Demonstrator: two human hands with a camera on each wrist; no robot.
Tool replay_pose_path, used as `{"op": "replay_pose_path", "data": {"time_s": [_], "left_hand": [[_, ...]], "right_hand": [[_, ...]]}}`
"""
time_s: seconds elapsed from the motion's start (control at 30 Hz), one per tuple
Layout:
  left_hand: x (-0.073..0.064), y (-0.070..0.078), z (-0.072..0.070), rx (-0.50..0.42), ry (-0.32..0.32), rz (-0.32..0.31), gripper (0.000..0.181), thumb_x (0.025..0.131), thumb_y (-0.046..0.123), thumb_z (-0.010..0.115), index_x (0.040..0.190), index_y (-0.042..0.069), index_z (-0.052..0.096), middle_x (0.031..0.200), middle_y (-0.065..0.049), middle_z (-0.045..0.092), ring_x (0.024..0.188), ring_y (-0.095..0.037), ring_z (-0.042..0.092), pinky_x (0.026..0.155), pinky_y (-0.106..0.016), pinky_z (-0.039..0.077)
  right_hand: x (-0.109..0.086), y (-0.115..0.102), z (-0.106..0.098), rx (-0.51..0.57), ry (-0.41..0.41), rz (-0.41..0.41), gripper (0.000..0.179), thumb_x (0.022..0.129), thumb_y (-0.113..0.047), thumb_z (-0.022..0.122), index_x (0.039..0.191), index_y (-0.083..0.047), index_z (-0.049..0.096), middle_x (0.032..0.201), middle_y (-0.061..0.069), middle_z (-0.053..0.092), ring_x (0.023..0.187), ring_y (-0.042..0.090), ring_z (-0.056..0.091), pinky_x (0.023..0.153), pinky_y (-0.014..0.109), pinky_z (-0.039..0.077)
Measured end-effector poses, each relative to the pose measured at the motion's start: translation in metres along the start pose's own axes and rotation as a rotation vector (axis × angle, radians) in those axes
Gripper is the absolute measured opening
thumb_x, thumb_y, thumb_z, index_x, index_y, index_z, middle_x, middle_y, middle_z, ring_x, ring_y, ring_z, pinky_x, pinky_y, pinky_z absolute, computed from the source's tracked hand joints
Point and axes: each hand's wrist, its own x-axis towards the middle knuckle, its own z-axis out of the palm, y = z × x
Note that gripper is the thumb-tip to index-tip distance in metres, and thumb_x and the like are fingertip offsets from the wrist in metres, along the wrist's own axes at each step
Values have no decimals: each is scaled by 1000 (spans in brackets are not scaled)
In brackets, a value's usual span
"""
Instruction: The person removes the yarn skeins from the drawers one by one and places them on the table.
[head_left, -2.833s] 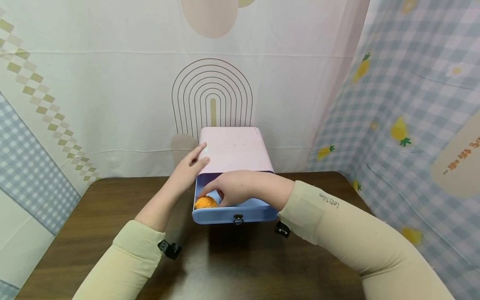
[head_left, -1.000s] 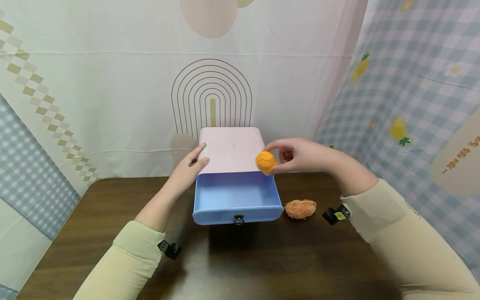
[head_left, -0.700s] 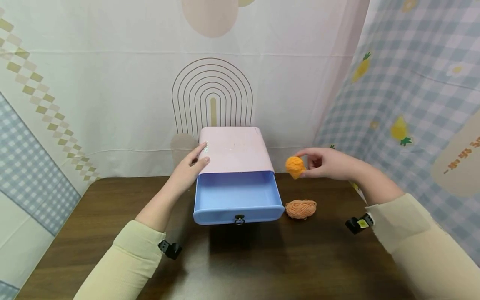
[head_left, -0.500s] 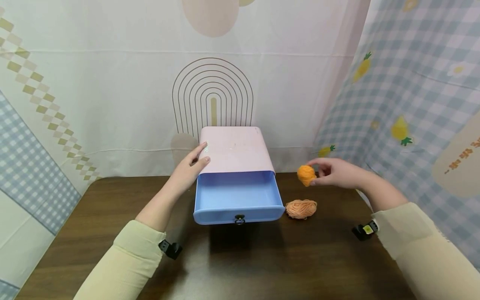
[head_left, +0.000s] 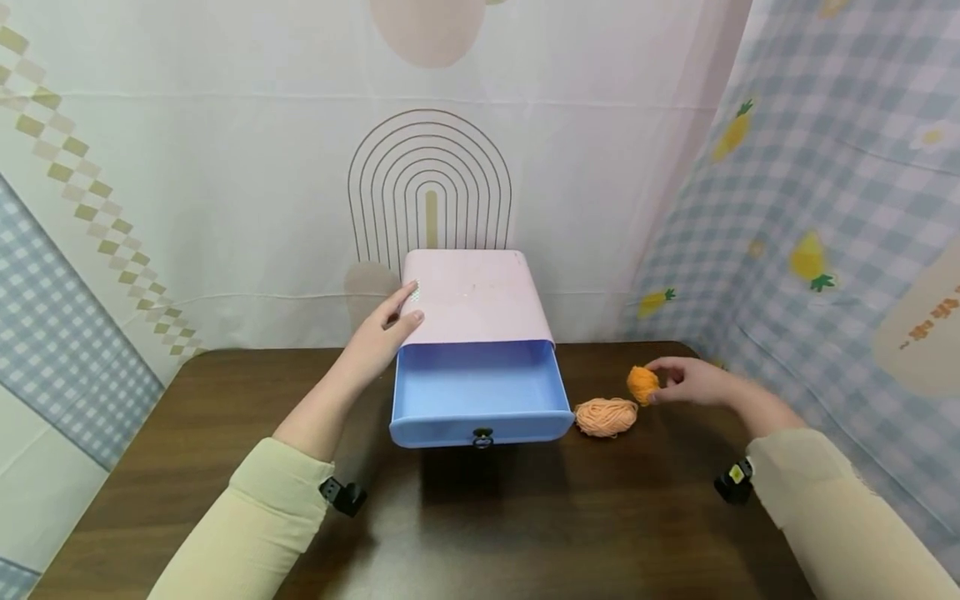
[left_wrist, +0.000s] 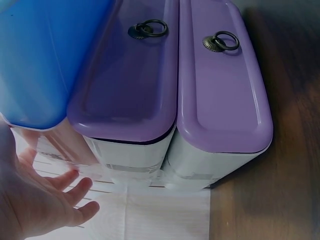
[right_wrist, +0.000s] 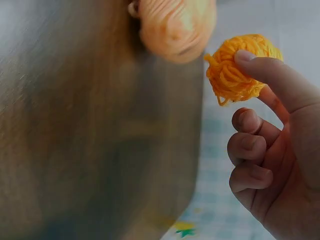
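Observation:
Between thumb and index finger my right hand (head_left: pixel 697 383) pinches a small orange yarn ball (head_left: pixel 642 385), low over the table's right side; in the right wrist view the orange yarn ball (right_wrist: pixel 242 67) shows with the other fingers curled below it. A peach yarn skein (head_left: pixel 606 417) lies just left of it, beside the drawer. My left hand (head_left: pixel 378 337) rests on the left edge of the pink cabinet top (head_left: pixel 476 296), fingers fairly straight. The blue drawer (head_left: pixel 480 425) is pulled out and nothing lies in it.
Under the blue drawer, the left wrist view shows two purple drawers (left_wrist: pixel 125 75) with ring pulls, pushed in. The brown wooden table (head_left: pixel 247 417) reaches back to a patterned cloth backdrop (head_left: pixel 262 183); a checked cloth (head_left: pixel 810 192) hangs at the right.
My right hand lifted the orange yarn ball from the blue drawer, carried it right and lowered it beside the peach skein, which came into view. My left hand stayed on the cabinet.

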Motion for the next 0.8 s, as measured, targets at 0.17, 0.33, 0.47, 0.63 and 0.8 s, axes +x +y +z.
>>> {"op": "replay_pose_path", "data": {"time_s": [0.17, 0.33, 0.47, 0.63, 0.8], "left_hand": [[0, 2, -1, 0, -2, 7, 61, 99, 50, 51, 155, 36, 31, 160, -9, 29, 140, -32, 35, 109, -55, 33], [0, 3, 0, -4, 0, 7, 61, 99, 49, 51, 155, 36, 32, 161, -7, 27, 141, -32, 35, 109, -55, 34], [0, 2, 0, -8, 1, 11, 61, 100, 48, 52, 155, 35, 32, 161, -5, 27, 140, -32, 36, 109, -54, 35], [0, 1, 0, -6, 2, 16, 61, 100, 48, 52, 156, 34, 32, 161, -4, 27, 141, -32, 36, 109, -54, 34], [2, -1, 1, -10, 4, 21, 60, 100, 47, 52, 156, 34, 33, 161, -3, 27, 140, -32, 36, 109, -53, 35]], "right_hand": [[2, 27, 8, 5, 13, 34, 63, 89, -28, 75, 137, 4, 49, 71, 3, 48, 58, 13, 41, 53, 30, 39], [0, 42, 16, -72, 30, 55, 55, 88, -21, 74, 131, 6, 53, 72, 3, 46, 63, 16, 43, 57, 32, 39], [3, 48, 22, -150, 36, 48, 51, 85, -20, 75, 127, 4, 57, 69, 2, 46, 62, 16, 44, 57, 33, 38], [9, 48, 31, -249, 31, 51, 56, 85, -28, 79, 129, -1, 58, 81, 3, 57, 68, 17, 50, 60, 34, 43], [8, 41, 36, -281, 40, 54, 60, 85, -29, 79, 135, -4, 56, 86, 4, 59, 72, 18, 50, 63, 35, 43]]}}
